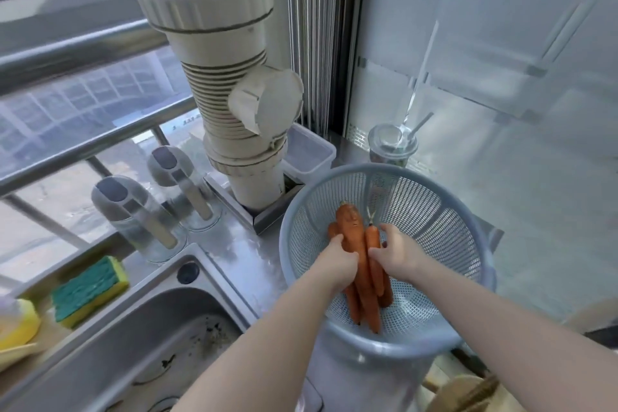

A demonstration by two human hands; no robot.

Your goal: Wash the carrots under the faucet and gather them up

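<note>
Several orange carrots (363, 264) lie bunched together inside a pale blue perforated basket (434, 211) on the counter right of the sink. My left hand (337, 261) wraps the left side of the bunch. On the bunch's right side, my right hand (396, 252) grips the carrots with fingers curled over them. Both hands are inside the basket. The carrot tips point toward me, and one stem end shows a small sprout. No faucet is in view.
A steel sink (160, 328) with bits of debris lies at lower left. A green-yellow sponge (88, 291) and two dispenser bottles (133, 214) stand behind it. A thick white drain pipe (230, 84), a clear tub (309, 154) and a lidded plastic cup (393, 144) stand behind the basket.
</note>
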